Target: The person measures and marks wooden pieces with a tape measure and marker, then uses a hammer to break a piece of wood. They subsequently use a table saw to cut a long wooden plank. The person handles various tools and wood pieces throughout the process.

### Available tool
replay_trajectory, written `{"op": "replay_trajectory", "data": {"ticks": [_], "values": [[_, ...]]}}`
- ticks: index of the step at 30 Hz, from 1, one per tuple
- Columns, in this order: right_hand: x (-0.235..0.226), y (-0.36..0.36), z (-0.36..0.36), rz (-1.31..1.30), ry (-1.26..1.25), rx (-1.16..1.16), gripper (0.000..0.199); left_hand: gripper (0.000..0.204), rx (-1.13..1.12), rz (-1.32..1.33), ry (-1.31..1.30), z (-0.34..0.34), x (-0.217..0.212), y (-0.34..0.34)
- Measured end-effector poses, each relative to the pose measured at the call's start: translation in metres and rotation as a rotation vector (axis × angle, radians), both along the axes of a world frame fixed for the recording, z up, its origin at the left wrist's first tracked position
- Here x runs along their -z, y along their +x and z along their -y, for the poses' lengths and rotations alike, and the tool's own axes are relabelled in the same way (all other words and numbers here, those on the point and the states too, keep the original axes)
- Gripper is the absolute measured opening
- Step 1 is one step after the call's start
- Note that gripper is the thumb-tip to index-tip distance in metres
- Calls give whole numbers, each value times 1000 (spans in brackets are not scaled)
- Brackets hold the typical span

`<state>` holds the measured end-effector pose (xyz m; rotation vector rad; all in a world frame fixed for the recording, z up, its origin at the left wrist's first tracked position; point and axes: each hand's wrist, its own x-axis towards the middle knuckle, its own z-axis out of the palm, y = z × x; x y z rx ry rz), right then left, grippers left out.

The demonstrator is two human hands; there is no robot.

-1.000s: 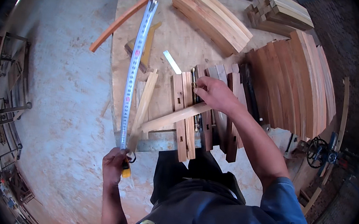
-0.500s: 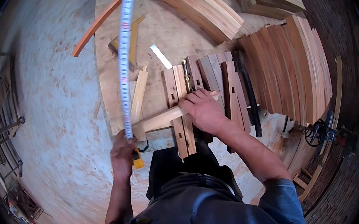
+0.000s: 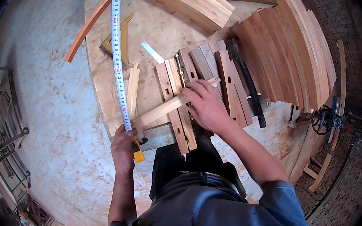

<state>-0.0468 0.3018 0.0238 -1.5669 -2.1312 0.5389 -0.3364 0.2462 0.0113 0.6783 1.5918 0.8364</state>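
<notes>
The long tape measure (image 3: 118, 56) runs straight away over the counter (image 3: 164, 26). The left hand (image 3: 122, 148) is closed around its yellow case at the near edge. The right hand (image 3: 206, 104) lies flat and open on a wood strip (image 3: 163, 109), just right of the tape.

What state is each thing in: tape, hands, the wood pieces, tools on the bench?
Tape measure: extended, blade running up across the bench.
Left hand: gripping the yellow tape case.
Right hand: flat, pressing on the light wood strip.
Light wood strip: lying diagonally across the notched pieces.
Curved slats: stacked on edge.
Hammer: lying unused.
Metal ruler: lying flat.
</notes>
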Motion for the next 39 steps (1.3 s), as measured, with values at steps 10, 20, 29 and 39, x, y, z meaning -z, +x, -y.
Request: {"op": "replay_trajectory", "data": {"ticks": [10,20,29,39], "values": [[23,-39,99,-93,-572,313,62,29,-43,48,-52,-4,-1,1],[53,-33,64,-33,-531,431,45,30,-10,65,-55,-7,-1,-2],[42,-32,45,61,-663,549,25,32,-30,90,-53,-10,-5,0],[32,2,90,-285,-896,430,19,24,29,-94,64,-20,-12,-5]]}}
